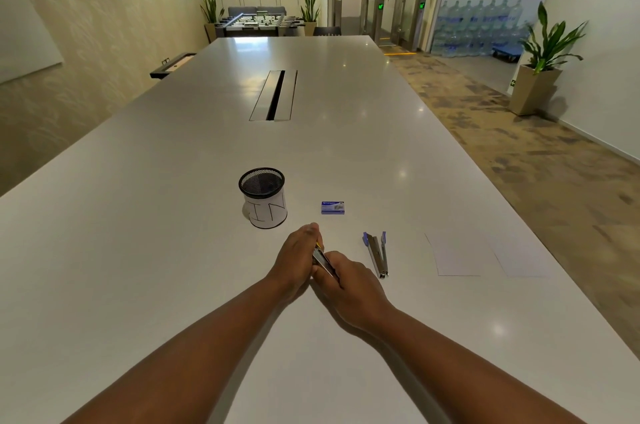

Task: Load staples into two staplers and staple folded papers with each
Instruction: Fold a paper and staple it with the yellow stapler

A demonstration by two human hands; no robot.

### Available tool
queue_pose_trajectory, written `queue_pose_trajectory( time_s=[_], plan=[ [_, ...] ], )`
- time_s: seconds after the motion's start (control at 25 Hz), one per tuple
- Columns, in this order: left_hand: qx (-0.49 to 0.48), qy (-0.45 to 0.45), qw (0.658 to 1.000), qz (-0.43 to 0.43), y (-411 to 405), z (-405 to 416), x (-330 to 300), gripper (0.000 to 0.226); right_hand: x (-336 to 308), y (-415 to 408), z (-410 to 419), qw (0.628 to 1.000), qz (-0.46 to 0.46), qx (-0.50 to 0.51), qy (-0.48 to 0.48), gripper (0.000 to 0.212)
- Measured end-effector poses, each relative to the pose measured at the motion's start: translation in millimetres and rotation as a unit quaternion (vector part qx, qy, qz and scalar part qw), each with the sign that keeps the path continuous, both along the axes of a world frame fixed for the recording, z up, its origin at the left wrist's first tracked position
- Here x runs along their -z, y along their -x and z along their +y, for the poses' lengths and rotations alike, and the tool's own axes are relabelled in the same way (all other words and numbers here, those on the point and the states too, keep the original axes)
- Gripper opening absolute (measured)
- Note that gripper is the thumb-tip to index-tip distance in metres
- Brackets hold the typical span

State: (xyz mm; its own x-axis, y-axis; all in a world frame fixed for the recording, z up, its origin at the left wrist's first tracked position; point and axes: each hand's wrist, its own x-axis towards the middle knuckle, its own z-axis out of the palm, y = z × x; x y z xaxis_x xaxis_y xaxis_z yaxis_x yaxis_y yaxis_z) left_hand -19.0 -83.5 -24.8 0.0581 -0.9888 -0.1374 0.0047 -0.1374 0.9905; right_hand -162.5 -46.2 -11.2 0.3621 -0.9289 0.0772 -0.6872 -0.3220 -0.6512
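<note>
Both my hands hold one stapler with a yellow tip and metal body, just above the white table. My left hand curls around its far end; my right hand grips its near end. Most of this stapler is hidden by my fingers. A second stapler, blue-tipped, lies swung open in a V to the right of my hands. A small blue staple box sits closed beyond them. Two white papers lie flat at the right, the further one faint against the table.
A black mesh pen cup wrapped in paper marked "IN" stands left of the staple box. A cable slot runs along the table's middle. The table's right edge drops to carpet, with a potted plant beyond.
</note>
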Motion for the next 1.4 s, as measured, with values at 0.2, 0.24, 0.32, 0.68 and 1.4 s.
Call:
queue_pose_trajectory(
  time_s=[0.2,0.24,0.32,0.68,1.4],
  plan=[
    [0.006,-0.014,1.000,0.015,1,3,-5,0.041,-1,0,2,1.000,-0.016,0.003,-0.006,0.038],
    [0.009,-0.012,1.000,0.017,1,5,-7,0.041,-1,0,3,1.000,-0.025,0.008,-0.004,0.038],
    [0.026,0.002,0.999,0.024,2,7,-13,0.039,0,1,3,0.999,-0.042,0.020,0.001,0.039],
    [-0.011,-0.012,0.999,0.052,10,7,-18,0.032,-16,32,20,0.965,-0.231,0.121,0.019,0.008],
    [0.282,0.114,0.840,-0.450,183,-52,-46,0.078,-6,199,15,0.854,-0.387,0.343,-0.064,0.011]
  ],
)
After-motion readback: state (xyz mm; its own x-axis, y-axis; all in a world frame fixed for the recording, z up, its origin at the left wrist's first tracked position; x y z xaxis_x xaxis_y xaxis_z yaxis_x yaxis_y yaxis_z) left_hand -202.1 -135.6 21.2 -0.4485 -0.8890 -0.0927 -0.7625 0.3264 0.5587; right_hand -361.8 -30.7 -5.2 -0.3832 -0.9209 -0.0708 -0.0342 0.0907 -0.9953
